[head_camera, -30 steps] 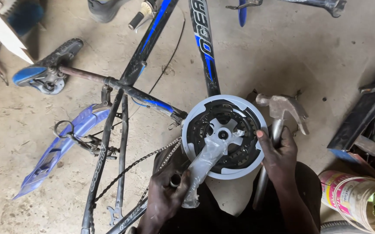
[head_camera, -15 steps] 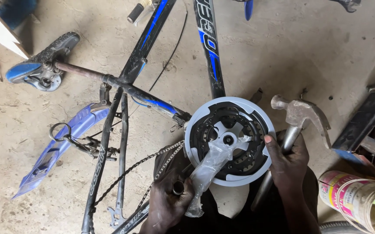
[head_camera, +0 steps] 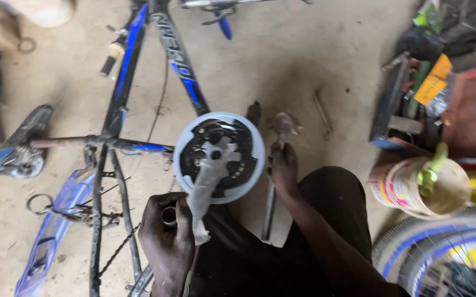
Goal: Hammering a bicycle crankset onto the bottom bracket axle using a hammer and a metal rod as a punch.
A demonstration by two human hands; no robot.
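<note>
I'm gripping crank arm with left hand at 6 o'clock of chainring | right hand closing fingers round hammer at 3 o'clock | I'm judging: brace firmly, strike squarely

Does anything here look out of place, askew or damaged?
Yes. The bicycle lies flat on the floor, with its chain hanging slack off the chainring. A loose wrench lies on the floor.

The crankset, a black chainring under a pale round guard, lies flat between the hands, its silver arm in the left. The hammer, probably steel-handled, stands under the right.
</note>
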